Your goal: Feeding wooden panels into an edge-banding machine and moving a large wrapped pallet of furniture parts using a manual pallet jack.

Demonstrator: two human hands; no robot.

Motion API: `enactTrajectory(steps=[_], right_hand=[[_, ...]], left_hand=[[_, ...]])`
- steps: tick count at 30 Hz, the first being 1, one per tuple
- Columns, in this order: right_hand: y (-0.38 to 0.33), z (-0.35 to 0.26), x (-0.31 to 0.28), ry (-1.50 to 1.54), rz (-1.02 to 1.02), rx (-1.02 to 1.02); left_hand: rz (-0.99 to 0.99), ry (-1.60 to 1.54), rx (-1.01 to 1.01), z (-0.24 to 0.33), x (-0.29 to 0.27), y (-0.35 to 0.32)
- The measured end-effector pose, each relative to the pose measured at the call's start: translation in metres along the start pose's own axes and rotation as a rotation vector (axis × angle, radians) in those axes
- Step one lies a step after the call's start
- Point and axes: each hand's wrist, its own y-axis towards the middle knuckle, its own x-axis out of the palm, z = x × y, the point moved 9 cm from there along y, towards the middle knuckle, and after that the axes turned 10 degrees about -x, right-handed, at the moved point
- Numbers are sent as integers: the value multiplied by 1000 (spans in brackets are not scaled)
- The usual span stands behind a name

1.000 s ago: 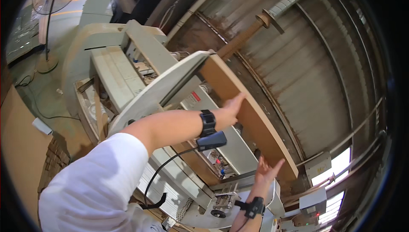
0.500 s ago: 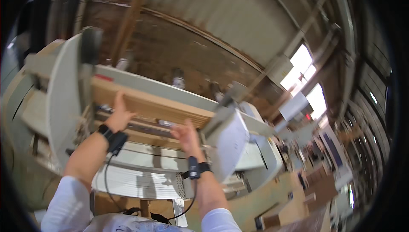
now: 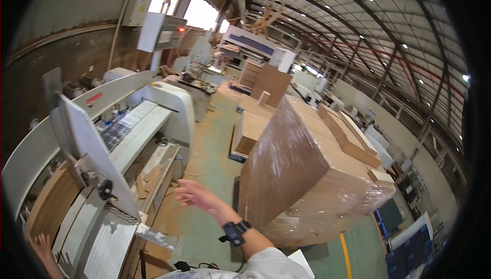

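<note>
Toward the machine's (image 3: 148, 125) back edge, brown boards (image 3: 52, 205) lay beside the white upright plate (image 3: 97, 151), L hand (image 3: 43, 248) spread at them (contact unclear), R hand (image 3: 197, 197) empty off the front edge, so keeping fingertips clear w/ flat palms seemed wise.

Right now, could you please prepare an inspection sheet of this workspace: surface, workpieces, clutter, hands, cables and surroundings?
Surface: white bed, ribbed.
Workpieces: boards, layered, in the machine.
Clutter: brown scraps on the machine's side.
Hands: left hand at the boards, contact unclear; right hand open, holding nothing.
Cables: dark cable at the lower edge, partly hidden.
Surroundings: wrapped stack at right, planks on top; green floor.
</note>
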Motion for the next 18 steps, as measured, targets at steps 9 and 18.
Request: enactTrajectory(steps=[9, 18], right_hand=[[-259, -187, -230, -194, 637, -534], [-499, -256, -400, -400, 1112, -821]], left_hand=[[-777, 364, -428, -286, 246, -250], [-1669, 945, -537, -606, 484, -720]])
